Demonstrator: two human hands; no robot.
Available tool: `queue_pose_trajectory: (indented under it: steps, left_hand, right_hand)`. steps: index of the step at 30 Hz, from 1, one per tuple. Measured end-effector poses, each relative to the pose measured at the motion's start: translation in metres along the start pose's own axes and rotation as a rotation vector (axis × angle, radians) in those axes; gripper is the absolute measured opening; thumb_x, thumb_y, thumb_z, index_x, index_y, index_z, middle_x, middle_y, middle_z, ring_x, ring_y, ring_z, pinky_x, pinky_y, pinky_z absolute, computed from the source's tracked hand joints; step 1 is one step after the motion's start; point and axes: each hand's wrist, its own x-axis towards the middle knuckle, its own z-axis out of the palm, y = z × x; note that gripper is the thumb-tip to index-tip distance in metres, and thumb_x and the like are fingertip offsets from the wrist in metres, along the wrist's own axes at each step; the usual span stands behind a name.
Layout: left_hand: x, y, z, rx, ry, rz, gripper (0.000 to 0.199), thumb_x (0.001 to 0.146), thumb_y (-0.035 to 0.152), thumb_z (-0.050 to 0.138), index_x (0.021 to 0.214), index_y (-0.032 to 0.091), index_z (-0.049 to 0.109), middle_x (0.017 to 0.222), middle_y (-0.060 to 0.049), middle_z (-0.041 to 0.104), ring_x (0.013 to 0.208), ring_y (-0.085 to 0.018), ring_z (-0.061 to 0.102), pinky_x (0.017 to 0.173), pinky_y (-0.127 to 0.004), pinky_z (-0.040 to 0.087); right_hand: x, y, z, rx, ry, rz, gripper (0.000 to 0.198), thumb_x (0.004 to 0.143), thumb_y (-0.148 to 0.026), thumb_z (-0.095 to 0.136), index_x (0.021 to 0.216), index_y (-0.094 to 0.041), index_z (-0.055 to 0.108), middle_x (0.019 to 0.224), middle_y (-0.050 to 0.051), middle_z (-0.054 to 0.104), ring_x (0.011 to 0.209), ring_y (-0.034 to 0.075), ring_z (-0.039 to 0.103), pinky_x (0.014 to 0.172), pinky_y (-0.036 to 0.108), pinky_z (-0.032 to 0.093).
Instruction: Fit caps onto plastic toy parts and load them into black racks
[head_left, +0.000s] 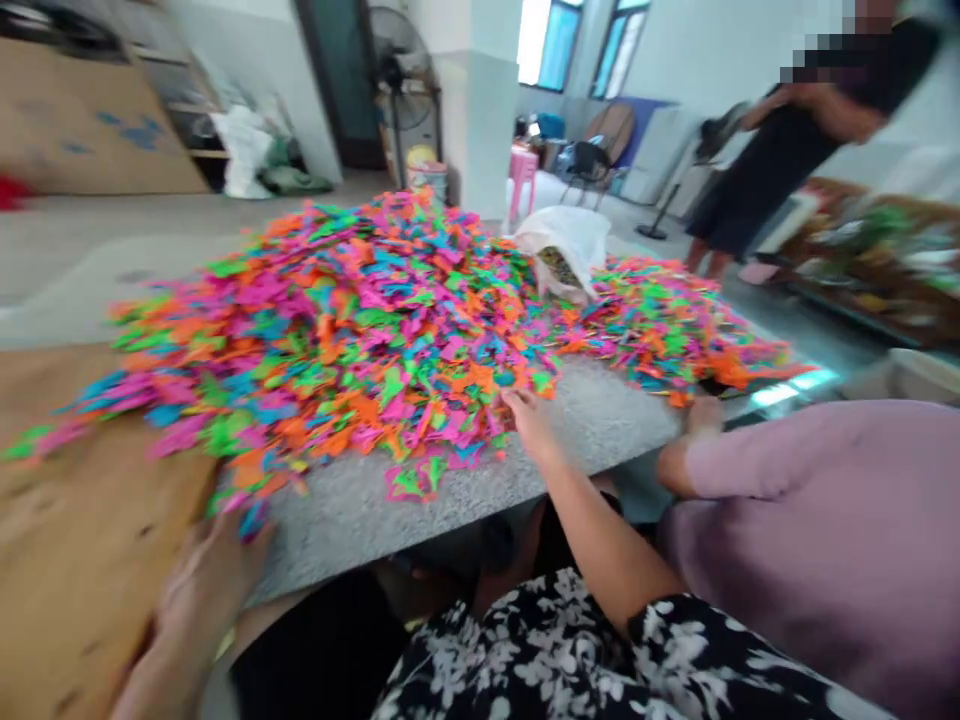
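Note:
A big heap of small flat cut-out pieces (pixel 375 320) in pink, orange, green and blue covers much of the grey speckled tabletop (pixel 337 520). At the lower left, my left hand (pixel 217 560) is closed around a few pink and blue pieces (pixel 251 512), by the table's front edge. My right hand (pixel 531 420) touches the right front side of the heap. Its fingers are bent together at the pieces, and what they pinch is too small to make out. A little cluster of pink and green pieces (pixel 417 478) lies apart from the heap, between my hands.
A brown wooden board (pixel 67 520) adjoins the table on the left. On the right sits a person in a mauve top (pixel 817 520), near a second heap (pixel 667 320). A white sack (pixel 566 240) lies between the heaps. Behind stand a fan (pixel 394 75) and another person (pixel 780 150).

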Motion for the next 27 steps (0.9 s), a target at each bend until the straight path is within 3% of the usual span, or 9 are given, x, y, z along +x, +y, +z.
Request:
queue_pose_trajectory:
  steps: [2,4,7,11,15,18,24,27]
  left_hand:
    - [-0.005,0.002,0.001,0.046,0.068,-0.038,0.049,0.096,0.060,0.048,0.130,0.027,0.062,0.132,-0.013,0.069,0.130,-0.037,0.062,0.105,-0.054,0.053]
    - [-0.009,0.006,0.001,0.036,0.107,-0.049,0.045,0.096,0.051,0.052,0.127,0.022,0.065,0.134,-0.017,0.067,0.130,-0.035,0.063,0.108,-0.047,0.051]
    - [-0.015,0.012,0.004,-0.051,0.147,-0.041,0.038,0.093,0.045,0.060,0.124,0.025,0.068,0.133,-0.014,0.067,0.125,-0.031,0.065,0.107,-0.042,0.051]
    - [-0.030,0.018,0.011,-0.427,0.202,-0.108,0.031,0.086,0.042,0.069,0.112,0.024,0.067,0.112,-0.007,0.073,0.092,-0.023,0.068,0.085,-0.035,0.054]
    - [-0.043,0.019,0.019,-1.011,0.184,-0.133,0.044,0.080,0.052,0.076,0.106,0.021,0.060,0.085,0.001,0.066,0.062,-0.012,0.056,0.060,-0.025,0.044]
    - [-0.049,0.017,0.026,-1.265,0.132,-0.253,0.063,0.073,0.060,0.084,0.114,0.021,0.057,0.077,0.005,0.061,0.049,-0.007,0.044,0.049,-0.021,0.030]
    - [-0.061,0.003,0.033,-1.194,0.191,-0.219,0.051,0.070,0.061,0.087,0.082,0.017,0.066,0.067,0.004,0.060,0.057,-0.009,0.050,0.056,-0.022,0.036]
    - [-0.067,0.000,0.029,-1.177,0.214,-0.177,0.047,0.074,0.060,0.084,0.080,0.017,0.066,0.065,0.004,0.058,0.058,-0.009,0.049,0.056,-0.022,0.037]
  right_hand:
    - [-0.025,0.024,0.026,-0.321,-0.203,-0.061,0.021,0.094,-0.043,0.064,0.088,-0.024,0.070,0.082,0.003,0.075,0.063,0.019,0.067,0.060,0.030,0.051]
    - [-0.043,0.042,0.045,-0.637,-0.312,-0.189,0.014,0.095,-0.033,0.064,0.092,-0.024,0.073,0.086,0.004,0.077,0.077,0.022,0.071,0.071,0.032,0.052]
    - [-0.059,0.057,0.068,-0.983,-0.374,-0.313,0.012,0.098,-0.027,0.063,0.098,-0.023,0.075,0.095,0.008,0.079,0.092,0.025,0.073,0.081,0.032,0.050]
    - [-0.079,0.062,0.093,-1.278,-0.418,-0.333,0.026,0.104,-0.042,0.062,0.111,-0.020,0.073,0.109,0.013,0.077,0.098,0.027,0.072,0.082,0.032,0.049]
    - [-0.095,0.062,0.120,-1.332,-0.560,-0.447,0.031,0.107,-0.044,0.057,0.121,-0.019,0.069,0.121,0.012,0.072,0.110,0.026,0.069,0.088,0.031,0.049]
    - [-0.098,0.058,0.155,-1.315,-0.668,-0.496,0.028,0.108,-0.039,0.053,0.122,-0.019,0.068,0.125,0.012,0.072,0.114,0.026,0.067,0.092,0.031,0.049]
    - [-0.094,0.054,0.258,-1.284,-0.727,-0.528,0.033,0.109,-0.036,0.047,0.126,-0.018,0.069,0.126,0.014,0.074,0.118,0.028,0.068,0.097,0.035,0.050]
    - [-0.091,0.060,0.292,-1.318,-0.677,-0.456,0.042,0.106,-0.036,0.052,0.138,-0.012,0.062,0.128,0.020,0.073,0.115,0.031,0.071,0.094,0.037,0.053]
